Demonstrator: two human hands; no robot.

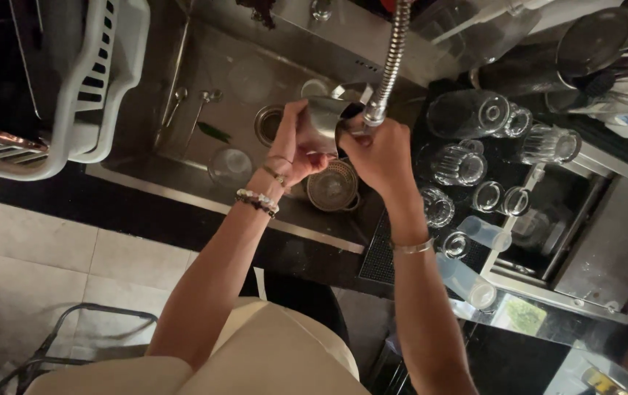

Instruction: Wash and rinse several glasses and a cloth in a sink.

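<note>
Far left of both hands: white dish rack, sitting at the sink's edge, holds nothing that can be made out from here. Nearer, still left of the left hand: two spoons and a green leaf lying in the sink, not washed yet by the look of it. Just below-left of the left hand a glass stands in the basin, also waiting.

Left hand is closed round a small steel jug, gripping its body, held up over the sink. Right hand is closed on the spray head at the end of the flexible tap hose, nozzle right at the jug's mouth. Water flow: can't tell, too dim. So jug looks mid-rinse, not done.

Below the hands, between the wrists: a round strainer sits in the sink, prob. still to do.

Right of the right hand: approx. a dozen clear glasses on the dark bench and drain mat, some lying on their sides, some upright. Clean or dirty, can't tell. Far upper right: steel pot lid w/ other utensils.

Judgement: early-to-mid wash; one item in hand, several left in the sink.
</note>
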